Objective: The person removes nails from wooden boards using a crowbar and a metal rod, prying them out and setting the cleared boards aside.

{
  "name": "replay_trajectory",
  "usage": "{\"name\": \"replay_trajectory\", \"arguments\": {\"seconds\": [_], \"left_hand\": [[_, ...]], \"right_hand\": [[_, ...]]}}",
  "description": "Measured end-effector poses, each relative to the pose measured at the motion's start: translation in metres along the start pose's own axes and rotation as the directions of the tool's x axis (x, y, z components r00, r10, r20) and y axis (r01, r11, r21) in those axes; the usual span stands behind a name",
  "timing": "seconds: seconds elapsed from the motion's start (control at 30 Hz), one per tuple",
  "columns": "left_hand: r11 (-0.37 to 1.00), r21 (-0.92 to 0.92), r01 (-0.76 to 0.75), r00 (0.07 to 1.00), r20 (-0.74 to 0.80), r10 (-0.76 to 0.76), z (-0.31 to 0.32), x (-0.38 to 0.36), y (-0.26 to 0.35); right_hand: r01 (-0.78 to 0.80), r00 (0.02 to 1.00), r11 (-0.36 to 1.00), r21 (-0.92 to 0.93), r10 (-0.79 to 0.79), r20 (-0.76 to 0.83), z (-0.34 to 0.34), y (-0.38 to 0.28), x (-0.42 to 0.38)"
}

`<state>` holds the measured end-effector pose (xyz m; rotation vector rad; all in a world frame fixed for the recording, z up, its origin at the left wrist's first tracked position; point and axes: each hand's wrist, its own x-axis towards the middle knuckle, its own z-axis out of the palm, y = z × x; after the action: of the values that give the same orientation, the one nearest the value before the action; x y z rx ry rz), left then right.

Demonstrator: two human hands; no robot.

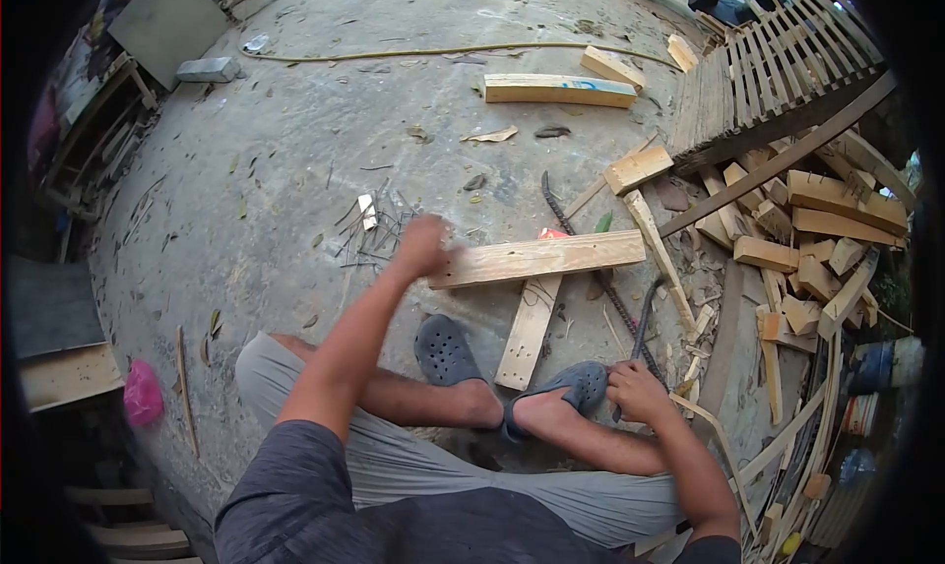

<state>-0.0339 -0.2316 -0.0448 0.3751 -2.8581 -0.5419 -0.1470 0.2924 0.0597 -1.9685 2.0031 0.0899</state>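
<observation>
Nearest, the bottom of the view is filled by a dark shirt (pixel 433 530) and grey trousers (pixel 394 470), both cut off by the edge. Beside the right shoe (pixel 588 380), a dark metal bar (pixel 646 323) is grasped in the closed fingers of the right hand (pixel 640 392), by which part of its length is covered. Farther forward, a short board (pixel 527 338) pierced with holes is laid on the concrete floor (pixel 295 151), its upper part hidden beneath a wooden beam (pixel 551 257). The beam's left end is met by the left hand (pixel 425 247), curled but blurred; whether anything is gripped there cannot be told. Behind the beam, a red object (pixel 552 233) is mostly covered and cannot be identified. Beyond, thin nails (pixel 388 231) are scattered around a small white block (pixel 367 212), and a thick timber (pixel 561 90) is seen below a yellow hose (pixel 394 52).
</observation>
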Motion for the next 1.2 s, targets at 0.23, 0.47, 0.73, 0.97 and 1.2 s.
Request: {"name": "replay_trajectory", "arguments": {"seconds": [0.23,0.47,0.73,0.97,1.2], "left_hand": [[0.971,0.154,0.181,0.961,0.183,-0.208,0.062,-0.013,0.129],[0.810,-0.207,0.548,0.823,0.305,-0.479,0.084,-0.057,0.241],[0.034,-0.767,0.641,0.711,0.576,-0.402,0.086,-0.077,0.190],[0.599,-0.383,0.703,0.698,0.210,-0.685,0.051,-0.065,0.168],[0.692,-0.447,0.568,0.800,0.100,-0.592,0.087,-0.079,0.172]], "right_hand": [[-0.322,0.944,0.943,-0.082,0.326,0.053,0.075,0.022,-0.064],[-0.349,0.802,0.698,0.625,0.568,-0.186,-0.049,-0.060,-0.017],[0.418,0.715,0.753,0.509,0.074,-0.696,-0.280,-0.184,-0.052],[0.590,0.101,0.774,0.230,0.211,-0.972,-0.258,-0.186,0.020],[0.446,0.314,0.536,0.717,0.657,-0.686,-0.215,-0.097,0.075]]}}
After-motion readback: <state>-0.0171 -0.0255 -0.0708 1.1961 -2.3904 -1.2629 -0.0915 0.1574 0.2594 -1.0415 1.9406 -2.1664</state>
